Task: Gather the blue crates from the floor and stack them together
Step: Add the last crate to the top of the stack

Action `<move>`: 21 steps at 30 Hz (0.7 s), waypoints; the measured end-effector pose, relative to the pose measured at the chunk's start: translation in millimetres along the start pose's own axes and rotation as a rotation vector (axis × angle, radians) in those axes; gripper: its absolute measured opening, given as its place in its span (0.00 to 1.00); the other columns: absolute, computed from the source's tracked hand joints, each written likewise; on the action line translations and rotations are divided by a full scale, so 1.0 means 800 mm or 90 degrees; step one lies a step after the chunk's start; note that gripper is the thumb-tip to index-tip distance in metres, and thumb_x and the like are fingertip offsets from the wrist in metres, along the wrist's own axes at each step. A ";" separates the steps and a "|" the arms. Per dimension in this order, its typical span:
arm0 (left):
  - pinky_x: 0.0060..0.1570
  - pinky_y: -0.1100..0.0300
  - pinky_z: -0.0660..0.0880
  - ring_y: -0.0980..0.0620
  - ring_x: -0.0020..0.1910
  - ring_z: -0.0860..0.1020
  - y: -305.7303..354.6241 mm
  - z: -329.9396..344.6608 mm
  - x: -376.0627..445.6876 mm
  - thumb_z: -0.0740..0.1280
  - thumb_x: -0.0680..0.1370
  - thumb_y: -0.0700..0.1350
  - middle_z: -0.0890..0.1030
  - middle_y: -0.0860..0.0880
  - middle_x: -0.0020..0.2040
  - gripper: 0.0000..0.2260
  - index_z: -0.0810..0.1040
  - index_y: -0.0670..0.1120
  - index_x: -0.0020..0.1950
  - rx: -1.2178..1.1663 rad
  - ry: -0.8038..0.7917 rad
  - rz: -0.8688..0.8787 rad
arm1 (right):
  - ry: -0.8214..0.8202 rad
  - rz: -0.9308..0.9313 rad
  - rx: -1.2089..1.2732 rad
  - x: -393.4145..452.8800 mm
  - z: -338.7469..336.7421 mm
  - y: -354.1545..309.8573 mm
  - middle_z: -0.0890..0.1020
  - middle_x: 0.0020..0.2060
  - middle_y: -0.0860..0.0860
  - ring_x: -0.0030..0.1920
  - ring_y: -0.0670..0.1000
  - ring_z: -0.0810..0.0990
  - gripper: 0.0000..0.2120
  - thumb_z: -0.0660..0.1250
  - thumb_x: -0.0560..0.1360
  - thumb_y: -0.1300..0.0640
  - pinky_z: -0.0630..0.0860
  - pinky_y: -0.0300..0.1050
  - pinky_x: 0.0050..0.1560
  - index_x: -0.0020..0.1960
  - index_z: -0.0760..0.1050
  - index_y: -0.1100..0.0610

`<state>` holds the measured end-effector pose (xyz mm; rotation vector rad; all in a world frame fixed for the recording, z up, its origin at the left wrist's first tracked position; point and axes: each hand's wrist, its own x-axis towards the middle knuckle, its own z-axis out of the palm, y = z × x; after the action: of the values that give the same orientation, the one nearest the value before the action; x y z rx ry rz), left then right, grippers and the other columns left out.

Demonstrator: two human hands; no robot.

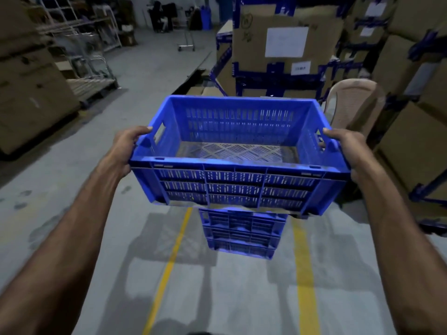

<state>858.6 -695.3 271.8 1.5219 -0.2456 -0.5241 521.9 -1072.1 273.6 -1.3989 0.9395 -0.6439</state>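
Hands carrying a crate to the stack

Left hand (125,151) and right hand (348,153) grip the blue crate (237,170) by its end handles, holding it level above the stacked crates (242,233), likely for seating squarely.

A grey concrete floor (135,76) runs down the aisle, marked with two yellow lines (169,269). Between the lines stands a stack of blue crates (242,235). To the right sit taped cardboard boxes (285,44) and a beige plastic chair (355,102); to the left, a wooden pallet (94,85) and a wire cart (87,61).
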 end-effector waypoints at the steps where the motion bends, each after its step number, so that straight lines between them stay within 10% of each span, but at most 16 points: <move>1: 0.39 0.56 0.80 0.44 0.36 0.81 0.001 0.002 0.014 0.76 0.66 0.53 0.81 0.39 0.49 0.24 0.82 0.41 0.56 0.000 0.004 -0.001 | -0.002 0.001 0.004 0.015 0.003 -0.003 0.88 0.46 0.56 0.49 0.59 0.87 0.24 0.75 0.64 0.42 0.81 0.64 0.60 0.55 0.85 0.55; 21: 0.64 0.35 0.76 0.42 0.51 0.81 0.010 0.068 0.374 0.79 0.61 0.51 0.85 0.36 0.56 0.18 0.87 0.46 0.48 0.003 -0.077 0.052 | 0.142 -0.025 -0.012 0.229 0.104 -0.030 0.84 0.41 0.58 0.43 0.57 0.82 0.10 0.72 0.74 0.53 0.81 0.57 0.54 0.50 0.83 0.59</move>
<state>1093.8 -884.5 232.1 1.4796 -0.4011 -0.5505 689.2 -1185.1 260.7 -1.3847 1.0975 -0.8355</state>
